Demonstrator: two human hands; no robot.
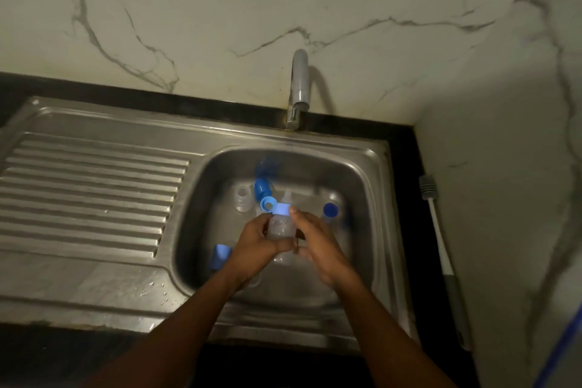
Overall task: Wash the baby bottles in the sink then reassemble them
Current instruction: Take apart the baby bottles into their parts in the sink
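Loose caps and bottles crowd the sink; drainboard bare.

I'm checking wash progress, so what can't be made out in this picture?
- Head view: bottle body mostly hidden by the left hand and right hand.
- Head view, tap: too dim to tell if water runs.
- Head view, blue shape on the sink wall: blurred, part or reflection.

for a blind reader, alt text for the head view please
The left hand and right hand hold a clear baby bottle with a blue collar over a steel sink. Loose blue caps and a second clear bottle lie in its basin below the tap; a bottle brush lies at right.
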